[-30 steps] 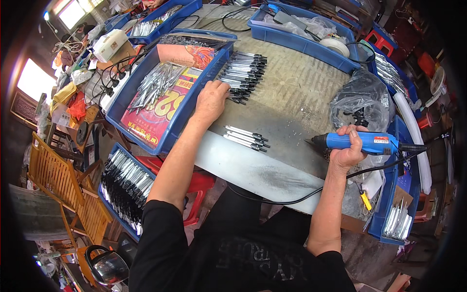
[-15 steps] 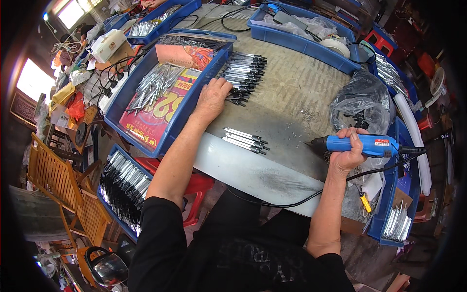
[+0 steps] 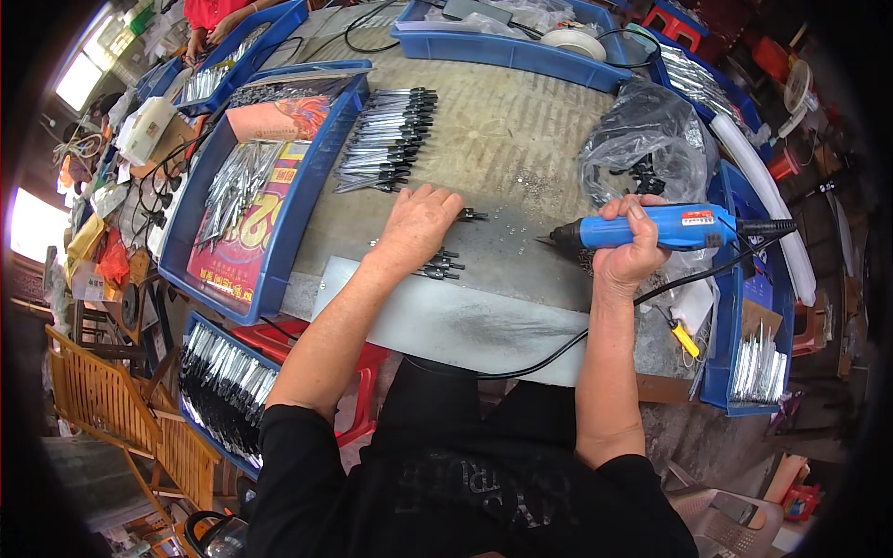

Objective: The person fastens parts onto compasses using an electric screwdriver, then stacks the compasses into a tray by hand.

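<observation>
My right hand is wrapped round a blue electric screwdriver, its dark nose and thin bit pointing left over the table. A little to the left, my left hand is closed on a slim silver rod, whose black end sticks out past the fingers toward the bit. Just under that hand lies a small group of similar rods, partly hidden by it. Beyond it, a longer row of silver rods with black ends rests beside the left blue bin. Tiny bits are scattered near the screwdriver's tip.
The left blue bin holds loose silver rods on printed card. A clear plastic bag with black parts stands behind the screwdriver. A pale sheet covers the table's near edge. The cord loops across it. Another person's hand is far left.
My left hand has left the long row and come right and nearer, now with a rod in it. The screwdriver stays in my right hand. The whole view has shifted.
</observation>
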Demonstrator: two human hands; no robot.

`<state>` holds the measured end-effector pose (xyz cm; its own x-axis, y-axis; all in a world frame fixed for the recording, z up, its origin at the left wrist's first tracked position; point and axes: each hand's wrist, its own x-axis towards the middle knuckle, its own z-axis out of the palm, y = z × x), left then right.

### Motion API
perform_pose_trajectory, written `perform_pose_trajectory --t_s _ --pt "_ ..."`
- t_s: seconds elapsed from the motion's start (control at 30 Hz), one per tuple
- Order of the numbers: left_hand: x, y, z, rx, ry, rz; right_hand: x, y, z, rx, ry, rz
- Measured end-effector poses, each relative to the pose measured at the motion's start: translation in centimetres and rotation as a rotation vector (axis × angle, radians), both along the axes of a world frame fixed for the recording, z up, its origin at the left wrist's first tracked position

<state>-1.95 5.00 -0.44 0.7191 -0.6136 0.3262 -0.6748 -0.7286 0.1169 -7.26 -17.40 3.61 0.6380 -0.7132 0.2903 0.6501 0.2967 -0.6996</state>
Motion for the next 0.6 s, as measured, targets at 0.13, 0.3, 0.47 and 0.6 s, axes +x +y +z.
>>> perform_pose_trajectory --t_s 0.13,0.3,0.47,0.6 --pt "0.5 0.2 -0.7 -0.089 0.075 -0.014 0.0 -0.4 -0.3 0.006 0.011 -0.003" --pt "0.7 -0.1 -0.8 -0.174 0.088 -0.068 -0.1 -0.4 -0.4 -0.008 0.003 0.003" --pt "0.7 -1.7 0.2 -0.065 0.053 -0.044 -0.1 -0.2 -0.2 -0.005 0.003 -0.001" --pt "0.8 -2.5 0.8 0.008 0.04 -0.057 0.0 -0.3 -0.3 -0.003 0.016 -0.004"
